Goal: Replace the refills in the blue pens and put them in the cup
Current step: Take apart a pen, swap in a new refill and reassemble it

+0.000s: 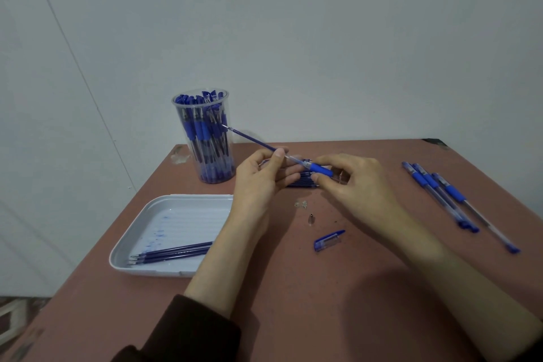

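Pen (pixel 319 169): clear barrel, blue rubber grip; held above the table (pixel 293 303) in the curled fingers of the right hand (pixel 352 185).
Refill (pixel 249 138): thin, dark blue, metal-tipped; protruding from the barrel, pinched by the left hand (pixel 261 179).
Cup (pixel 202 141): clear, packed with blue pens; stood beyond the hands.
Cap (pixel 329 240): blue, laid loose nearby.

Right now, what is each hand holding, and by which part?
Left hand pinches the refill beside the barrel; right hand holds the barrel's blue grip.
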Action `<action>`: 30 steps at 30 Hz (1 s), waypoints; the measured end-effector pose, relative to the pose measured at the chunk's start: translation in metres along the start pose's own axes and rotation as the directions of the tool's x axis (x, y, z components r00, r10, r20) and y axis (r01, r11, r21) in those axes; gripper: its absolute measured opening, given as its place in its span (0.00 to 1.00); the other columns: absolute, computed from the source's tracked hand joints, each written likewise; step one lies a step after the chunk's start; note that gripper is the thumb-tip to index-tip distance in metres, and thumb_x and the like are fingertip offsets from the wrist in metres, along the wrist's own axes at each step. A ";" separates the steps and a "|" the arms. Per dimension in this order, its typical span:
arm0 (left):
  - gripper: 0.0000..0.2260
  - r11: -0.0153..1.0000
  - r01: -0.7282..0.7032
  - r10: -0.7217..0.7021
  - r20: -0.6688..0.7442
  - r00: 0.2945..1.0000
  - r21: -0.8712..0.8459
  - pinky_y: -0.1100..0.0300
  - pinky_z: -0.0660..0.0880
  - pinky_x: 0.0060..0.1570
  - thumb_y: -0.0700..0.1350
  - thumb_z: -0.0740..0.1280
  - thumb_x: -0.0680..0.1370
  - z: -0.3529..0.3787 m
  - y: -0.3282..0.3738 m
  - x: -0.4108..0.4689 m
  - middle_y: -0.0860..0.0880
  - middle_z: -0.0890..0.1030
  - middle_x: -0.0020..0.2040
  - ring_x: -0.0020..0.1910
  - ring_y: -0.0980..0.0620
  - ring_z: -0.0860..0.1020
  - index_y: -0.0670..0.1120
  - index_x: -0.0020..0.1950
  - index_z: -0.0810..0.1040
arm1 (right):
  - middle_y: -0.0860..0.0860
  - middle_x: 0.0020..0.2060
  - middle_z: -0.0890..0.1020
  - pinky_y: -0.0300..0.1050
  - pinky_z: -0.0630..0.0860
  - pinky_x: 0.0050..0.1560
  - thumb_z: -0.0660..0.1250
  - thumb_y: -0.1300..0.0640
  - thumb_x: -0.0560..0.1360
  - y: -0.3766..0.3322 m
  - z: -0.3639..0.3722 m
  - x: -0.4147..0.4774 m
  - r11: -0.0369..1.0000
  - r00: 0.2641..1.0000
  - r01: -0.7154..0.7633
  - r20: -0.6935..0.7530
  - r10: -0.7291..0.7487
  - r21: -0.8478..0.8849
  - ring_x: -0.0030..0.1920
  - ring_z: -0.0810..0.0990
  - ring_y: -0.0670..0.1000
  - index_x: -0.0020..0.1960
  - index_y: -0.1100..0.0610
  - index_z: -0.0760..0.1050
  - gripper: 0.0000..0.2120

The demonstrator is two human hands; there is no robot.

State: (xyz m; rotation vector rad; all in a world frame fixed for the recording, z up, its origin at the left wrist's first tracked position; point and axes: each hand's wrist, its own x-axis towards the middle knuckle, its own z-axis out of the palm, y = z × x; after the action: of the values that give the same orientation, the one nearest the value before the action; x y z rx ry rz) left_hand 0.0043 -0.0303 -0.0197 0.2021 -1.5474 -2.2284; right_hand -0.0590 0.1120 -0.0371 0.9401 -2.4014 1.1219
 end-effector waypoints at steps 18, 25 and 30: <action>0.05 0.997 0.046 -0.046 0.006 0.999 -0.063 0.62 0.80 0.44 0.39 0.61 0.80 -0.002 -0.002 0.002 0.44 0.83 0.41 0.39 0.51 0.83 0.39 0.47 0.74 | 0.45 0.38 0.84 0.51 0.76 0.43 0.70 0.53 0.73 0.000 0.001 0.000 0.999 1.000 0.004 -0.009 -0.003 0.033 0.39 0.79 0.46 0.50 0.46 0.83 0.07; 0.07 0.990 0.023 -0.035 0.081 0.996 0.140 0.61 0.80 0.47 0.39 0.63 0.79 0.001 -0.008 -0.001 0.38 0.82 0.50 0.47 0.47 0.82 0.37 0.51 0.79 | 0.46 0.36 0.83 0.52 0.77 0.42 0.68 0.51 0.75 -0.002 0.002 -0.001 0.993 0.998 -0.048 0.035 0.044 0.104 0.38 0.79 0.47 0.49 0.45 0.83 0.05; 0.07 0.991 -0.017 -0.003 0.150 0.989 0.130 0.63 0.78 0.46 0.38 0.63 0.79 0.000 -0.004 -0.001 0.45 0.83 0.49 0.48 0.51 0.81 0.42 0.54 0.79 | 0.48 0.29 0.79 0.46 0.71 0.34 0.68 0.54 0.76 -0.005 0.003 0.002 0.909 0.988 -0.153 0.047 0.146 0.388 0.29 0.74 0.46 0.45 0.47 0.82 0.05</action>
State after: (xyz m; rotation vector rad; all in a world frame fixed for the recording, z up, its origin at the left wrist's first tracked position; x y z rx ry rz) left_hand 0.0042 -0.0284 -0.0234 0.0677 -1.7724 -2.1815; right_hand -0.0568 0.1065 -0.0351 0.8902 -2.3381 1.7043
